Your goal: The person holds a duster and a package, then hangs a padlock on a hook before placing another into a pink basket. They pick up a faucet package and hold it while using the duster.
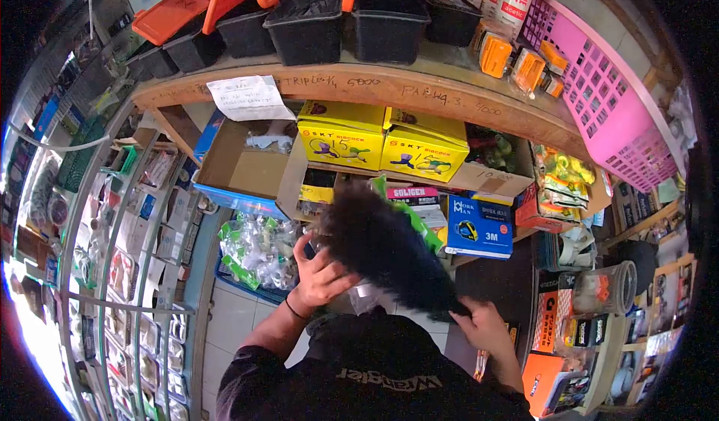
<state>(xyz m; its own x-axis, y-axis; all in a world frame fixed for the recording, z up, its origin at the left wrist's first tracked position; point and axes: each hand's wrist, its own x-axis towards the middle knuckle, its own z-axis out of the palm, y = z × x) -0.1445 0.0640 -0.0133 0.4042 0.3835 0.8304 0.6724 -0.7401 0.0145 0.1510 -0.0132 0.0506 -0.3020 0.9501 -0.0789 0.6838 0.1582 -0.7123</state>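
A fluffy black feather duster (386,245) slants across the middle of the head view, in front of the shelf. My right hand (485,327) is closed around its narrow lower end. Beside the feathery upper end is my left hand (323,275), its fingers bent and apart, fingertips right at the feathers. Behind the duster, a green package (419,226) and a pink and white box (416,196) are partly covered. The blue Workman box (479,226) sits to their right.
Yellow boxes (341,140) and an open carton (251,166) fill the shelf under a wooden board (359,84). Black bins (303,35) and a pink basket (610,91) stand above. Bagged goods (258,249) are low on the left; a clear jar (607,290) is at right.
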